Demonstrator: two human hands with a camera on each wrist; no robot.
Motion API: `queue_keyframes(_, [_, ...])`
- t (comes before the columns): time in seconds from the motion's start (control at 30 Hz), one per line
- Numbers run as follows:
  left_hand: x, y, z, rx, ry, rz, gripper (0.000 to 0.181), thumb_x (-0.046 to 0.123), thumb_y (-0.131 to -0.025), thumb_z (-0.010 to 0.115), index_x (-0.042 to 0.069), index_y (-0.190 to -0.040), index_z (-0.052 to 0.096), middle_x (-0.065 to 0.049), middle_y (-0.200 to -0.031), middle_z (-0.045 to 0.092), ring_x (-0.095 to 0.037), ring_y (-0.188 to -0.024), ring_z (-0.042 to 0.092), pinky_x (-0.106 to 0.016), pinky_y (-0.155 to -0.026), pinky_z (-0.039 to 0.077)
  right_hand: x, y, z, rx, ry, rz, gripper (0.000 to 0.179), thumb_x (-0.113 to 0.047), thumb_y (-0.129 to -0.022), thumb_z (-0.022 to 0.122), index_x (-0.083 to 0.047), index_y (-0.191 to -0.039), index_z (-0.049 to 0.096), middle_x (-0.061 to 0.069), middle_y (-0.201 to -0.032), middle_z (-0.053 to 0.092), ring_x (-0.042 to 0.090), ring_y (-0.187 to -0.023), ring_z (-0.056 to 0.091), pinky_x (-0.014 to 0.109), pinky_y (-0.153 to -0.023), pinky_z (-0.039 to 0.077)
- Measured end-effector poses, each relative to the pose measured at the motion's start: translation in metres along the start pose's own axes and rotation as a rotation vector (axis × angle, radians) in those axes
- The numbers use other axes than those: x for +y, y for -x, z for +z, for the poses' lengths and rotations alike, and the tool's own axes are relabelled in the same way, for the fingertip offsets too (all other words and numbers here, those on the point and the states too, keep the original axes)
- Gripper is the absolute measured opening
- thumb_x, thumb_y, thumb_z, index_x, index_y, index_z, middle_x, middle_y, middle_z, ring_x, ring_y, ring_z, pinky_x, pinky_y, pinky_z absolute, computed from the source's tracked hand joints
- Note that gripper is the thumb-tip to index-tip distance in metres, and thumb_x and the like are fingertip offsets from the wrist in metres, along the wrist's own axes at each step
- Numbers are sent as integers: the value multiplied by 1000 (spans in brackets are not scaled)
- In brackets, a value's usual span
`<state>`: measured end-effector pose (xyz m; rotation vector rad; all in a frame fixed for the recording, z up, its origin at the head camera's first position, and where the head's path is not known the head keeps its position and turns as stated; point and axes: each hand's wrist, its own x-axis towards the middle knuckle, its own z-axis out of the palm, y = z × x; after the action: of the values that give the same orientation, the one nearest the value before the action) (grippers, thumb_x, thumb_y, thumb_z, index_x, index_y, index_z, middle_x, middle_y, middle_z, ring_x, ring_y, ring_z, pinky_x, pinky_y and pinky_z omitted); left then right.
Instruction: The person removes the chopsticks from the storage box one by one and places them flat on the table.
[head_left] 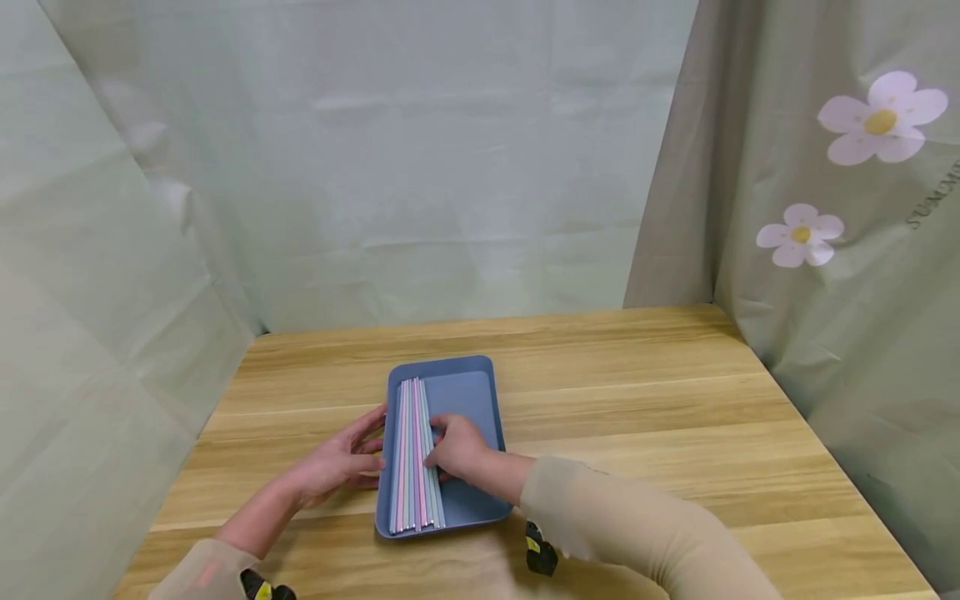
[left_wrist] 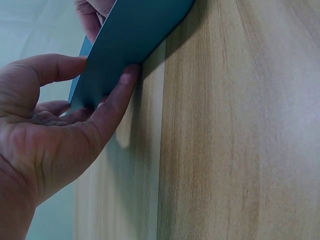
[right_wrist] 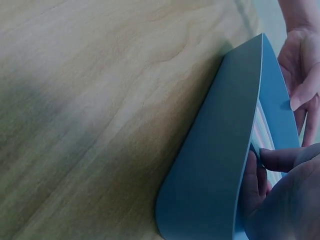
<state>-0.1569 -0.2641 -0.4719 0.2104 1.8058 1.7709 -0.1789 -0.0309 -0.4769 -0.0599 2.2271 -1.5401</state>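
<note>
Sleeves (head_left: 622,517): 2, beige, with black-and-yellow wrist devices (head_left: 540,548).
Left hand (head_left: 333,468): thumb over the left rim, fingers spread along the outer wall, holding the tray (head_left: 468,392).
Right hand (head_left: 462,448): thumb and fingers bent at the right edge of the sticks (head_left: 408,450); pinching or merely touching, cannot tell.
Sticks: slender, pastel, side by side lengthwise in the tray's left half.
Tray: blue, rectangular, on the table.
Table (head_left: 637,400): wood-grain top.
Backdrop (head_left: 480,167): pale cloth, 2 flowers (head_left: 881,122) at right.
</note>
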Motion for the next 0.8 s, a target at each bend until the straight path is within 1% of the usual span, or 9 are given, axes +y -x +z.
queue_keyframes(0.23, [1,0,-1,5,-8,-8,94,-3,-98,59,17,-166,-1,-17,-170,-7,-50,-150,15,-57,-100,49,-2,6,0,-7,-38,-1,66,16,-79,74,1,-140,58,6,-88,53,18,-68,56,33,-50,57])
queue_keyframes(0.47, [1,-1,0,20,-4,-24,94,-2,-97,61,19,-166,1,-16,-171,-5,-49,-150,15,-56,-100,50,-2,9,-3,-11,-103,4,63,17,-79,70,1,-140,58,8,-90,56,18,-70,56,34,-51,56])
queue_keyframes(0.67, [1,-1,0,22,10,-17,93,-4,-97,59,17,-166,1,-16,-171,-5,-48,-151,13,-57,-101,50,-2,11,-10,-31,-143,1,64,16,-81,66,1,-142,56,8,-92,61,18,-71,57,32,-55,55])
queue_keyframes(0.8, [1,-1,0,19,9,-6,93,-5,-97,58,17,-166,0,-17,-170,-6,-49,-151,11,-57,-100,50,-3,11,-15,-31,-167,10,62,17,-80,64,1,-139,58,11,-93,64,19,-73,59,35,-60,58])
